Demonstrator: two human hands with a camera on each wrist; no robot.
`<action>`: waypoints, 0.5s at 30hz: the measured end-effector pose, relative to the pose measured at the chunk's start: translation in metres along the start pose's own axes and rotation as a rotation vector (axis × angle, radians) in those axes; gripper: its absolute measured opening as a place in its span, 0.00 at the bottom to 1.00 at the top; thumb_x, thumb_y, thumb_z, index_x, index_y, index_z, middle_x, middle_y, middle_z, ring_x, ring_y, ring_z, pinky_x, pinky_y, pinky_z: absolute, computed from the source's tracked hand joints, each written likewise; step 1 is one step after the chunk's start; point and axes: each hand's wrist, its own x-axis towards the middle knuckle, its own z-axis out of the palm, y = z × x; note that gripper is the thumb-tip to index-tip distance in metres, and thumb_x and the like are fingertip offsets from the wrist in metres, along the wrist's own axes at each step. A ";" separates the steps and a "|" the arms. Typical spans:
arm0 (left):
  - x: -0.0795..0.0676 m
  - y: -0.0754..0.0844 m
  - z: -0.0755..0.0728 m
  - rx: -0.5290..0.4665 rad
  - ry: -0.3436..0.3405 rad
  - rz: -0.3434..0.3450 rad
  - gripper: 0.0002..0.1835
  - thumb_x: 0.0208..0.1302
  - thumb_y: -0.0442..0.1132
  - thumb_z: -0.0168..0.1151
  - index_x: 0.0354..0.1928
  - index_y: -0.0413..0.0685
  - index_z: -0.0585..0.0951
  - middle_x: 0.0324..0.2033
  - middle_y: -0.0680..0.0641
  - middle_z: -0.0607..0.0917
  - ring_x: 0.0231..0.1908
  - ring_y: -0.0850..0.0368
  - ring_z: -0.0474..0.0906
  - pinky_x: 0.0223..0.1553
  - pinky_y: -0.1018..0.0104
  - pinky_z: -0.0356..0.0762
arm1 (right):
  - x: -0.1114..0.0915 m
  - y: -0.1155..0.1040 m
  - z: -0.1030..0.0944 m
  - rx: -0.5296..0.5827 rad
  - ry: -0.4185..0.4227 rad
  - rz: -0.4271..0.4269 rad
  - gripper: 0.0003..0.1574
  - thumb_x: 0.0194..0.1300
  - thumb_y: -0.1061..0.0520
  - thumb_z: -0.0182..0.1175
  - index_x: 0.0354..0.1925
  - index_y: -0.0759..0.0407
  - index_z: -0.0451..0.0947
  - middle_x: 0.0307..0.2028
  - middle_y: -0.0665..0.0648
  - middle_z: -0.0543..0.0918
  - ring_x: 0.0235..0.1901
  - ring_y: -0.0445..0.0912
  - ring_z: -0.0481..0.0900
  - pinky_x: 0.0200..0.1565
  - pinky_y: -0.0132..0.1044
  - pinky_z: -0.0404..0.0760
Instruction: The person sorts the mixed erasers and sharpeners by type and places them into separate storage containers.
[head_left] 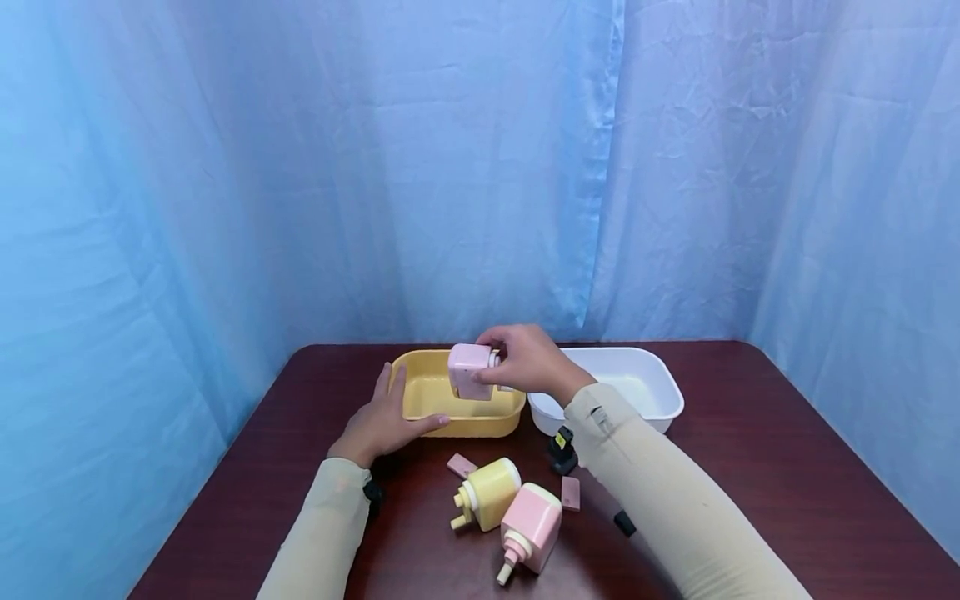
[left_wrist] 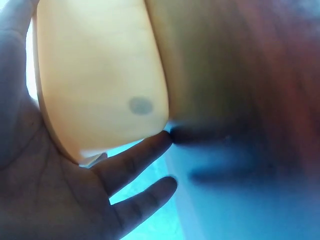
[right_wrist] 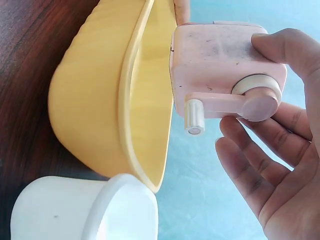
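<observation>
My right hand (head_left: 529, 360) holds a pink hand-crank pencil sharpener (head_left: 469, 379) by its sides, over the yellow basin (head_left: 480, 427). In the right wrist view its crank arm and white knob (right_wrist: 194, 117) face the camera, and the thumb (right_wrist: 280, 49) lies on the grubby pink side. My left hand (head_left: 381, 423) is spread at the left end of the yellow basin, thumb along the front rim and straight fingers by the far side. The left wrist view shows the palm (left_wrist: 47, 200) right against the basin's wall (left_wrist: 100, 75).
To the right stands a white basin (head_left: 671, 400), partly behind my right forearm. Nearer me lie a yellow sharpener (head_left: 495, 493) and another pink sharpener (head_left: 534, 518), two flat pink pieces (head_left: 571, 493), a black clamp-like part (head_left: 562, 454) and a small black block (head_left: 624, 523).
</observation>
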 end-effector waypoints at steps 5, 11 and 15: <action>-0.004 -0.003 -0.005 0.006 -0.031 0.001 0.75 0.46 0.87 0.58 0.84 0.51 0.39 0.83 0.41 0.39 0.68 0.32 0.72 0.62 0.38 0.76 | 0.005 -0.008 0.008 -0.003 -0.025 -0.015 0.22 0.54 0.43 0.78 0.45 0.46 0.87 0.38 0.43 0.86 0.35 0.41 0.81 0.37 0.36 0.82; -0.010 -0.001 -0.008 -0.024 -0.052 -0.012 0.76 0.46 0.86 0.60 0.84 0.49 0.36 0.83 0.40 0.37 0.69 0.33 0.71 0.61 0.39 0.77 | 0.007 -0.013 0.014 -0.018 -0.043 -0.031 0.22 0.53 0.45 0.78 0.46 0.48 0.87 0.37 0.44 0.87 0.34 0.40 0.82 0.36 0.35 0.82; -0.013 0.000 -0.007 -0.028 -0.064 -0.014 0.77 0.45 0.86 0.60 0.84 0.49 0.35 0.83 0.40 0.36 0.69 0.33 0.71 0.61 0.39 0.77 | 0.007 -0.016 0.016 -0.008 -0.045 -0.022 0.22 0.55 0.45 0.78 0.47 0.48 0.87 0.39 0.44 0.87 0.35 0.39 0.82 0.38 0.34 0.82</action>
